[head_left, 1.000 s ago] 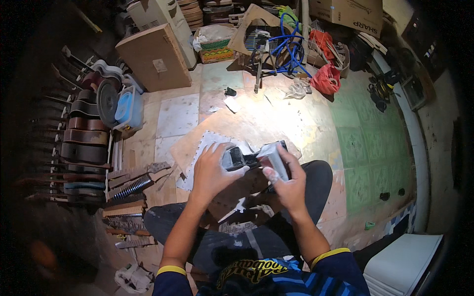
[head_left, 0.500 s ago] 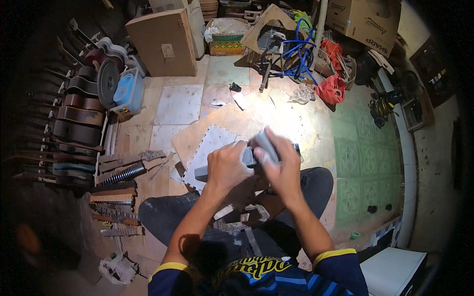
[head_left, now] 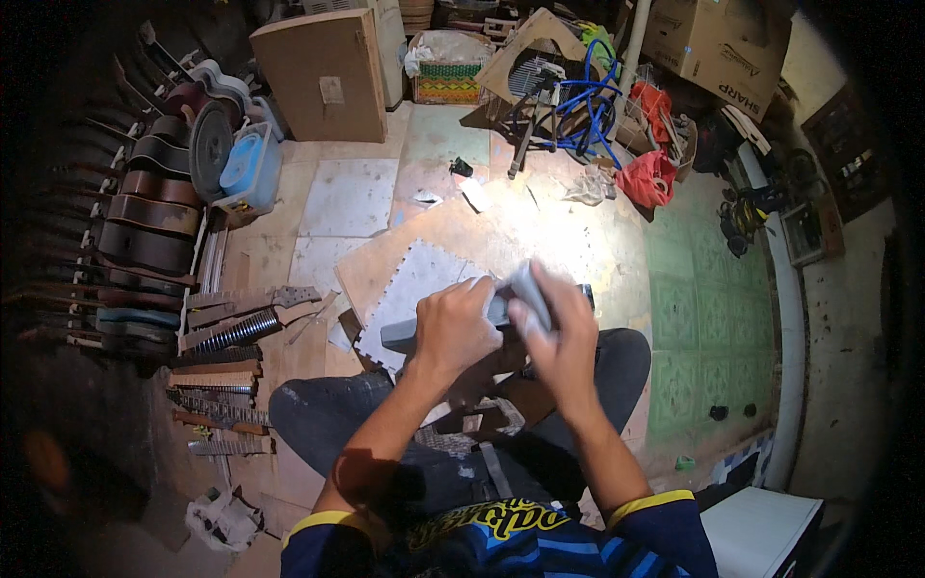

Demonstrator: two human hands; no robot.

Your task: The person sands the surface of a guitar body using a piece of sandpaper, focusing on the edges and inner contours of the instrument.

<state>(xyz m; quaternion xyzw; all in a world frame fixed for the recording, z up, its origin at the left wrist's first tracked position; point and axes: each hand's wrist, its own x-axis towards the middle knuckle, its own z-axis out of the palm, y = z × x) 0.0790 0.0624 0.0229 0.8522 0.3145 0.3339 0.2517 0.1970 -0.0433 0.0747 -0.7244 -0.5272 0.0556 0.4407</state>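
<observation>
My left hand (head_left: 457,326) is closed around a long grey piece (head_left: 398,335), whose flat, angled end sticks out to the left of my fist. My fingers hide much of its middle. Against its right part, my right hand (head_left: 559,332) grips a folded grey pad (head_left: 530,297) that resembles sandpaper; motion smears these fingers, so its exact kind stays unclear. Both hands meet above my crossed legs. Below them, a white foam mat (head_left: 397,289) with toothed edges lies over a wooden board (head_left: 356,275).
Several guitar necks (head_left: 241,332) lie on the floor at left, beside a row of guitar bodies (head_left: 149,217). Across the far side are a cardboard panel (head_left: 318,82), a patterned basket (head_left: 448,89), a blue hose (head_left: 599,120) and a red bag (head_left: 646,180). A white box (head_left: 761,530) stands at lower right.
My right hand and the grey pad have shifted slightly to the right and down along the piece. My left hand keeps its hold, and the whole view has tilted a little.
</observation>
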